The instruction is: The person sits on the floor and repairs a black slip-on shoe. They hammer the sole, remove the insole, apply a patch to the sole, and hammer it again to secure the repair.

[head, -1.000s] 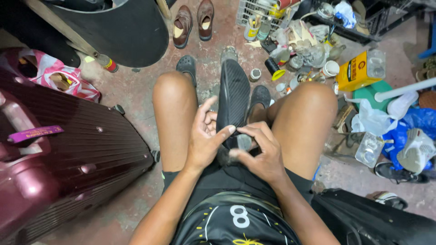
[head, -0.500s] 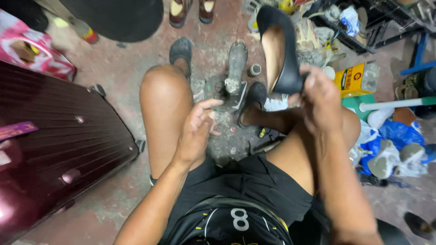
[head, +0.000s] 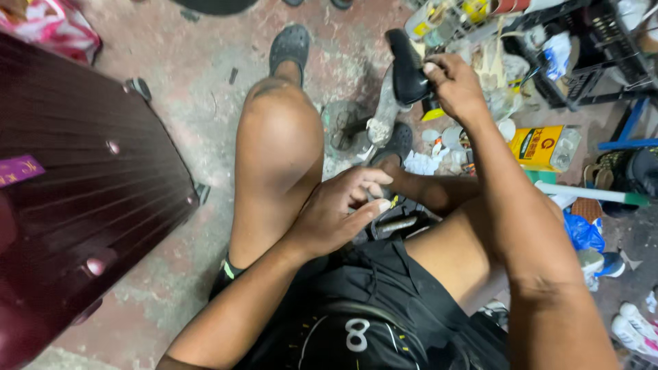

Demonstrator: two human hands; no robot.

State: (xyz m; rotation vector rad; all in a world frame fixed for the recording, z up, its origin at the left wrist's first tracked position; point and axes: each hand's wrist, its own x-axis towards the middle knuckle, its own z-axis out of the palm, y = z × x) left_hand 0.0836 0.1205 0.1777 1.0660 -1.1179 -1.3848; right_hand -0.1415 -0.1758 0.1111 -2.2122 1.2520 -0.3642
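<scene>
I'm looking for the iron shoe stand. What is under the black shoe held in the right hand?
Below the black shoe in the right hand, a glue-caked metal stand rises from the floor. Its foot is partly hidden by the knee.

Black numbered shirt [head: 356, 339], black shorts [head: 384, 281], grey clogs [head: 290, 45], bare arms

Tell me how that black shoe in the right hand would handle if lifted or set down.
The black shoe looks light: the right hand carries it alone. Its glossy surface might be a bit slippery. The shape holds unsupported, so it seems fairly stiff. Set down on the rough floor, it might tip sideways.
</scene>
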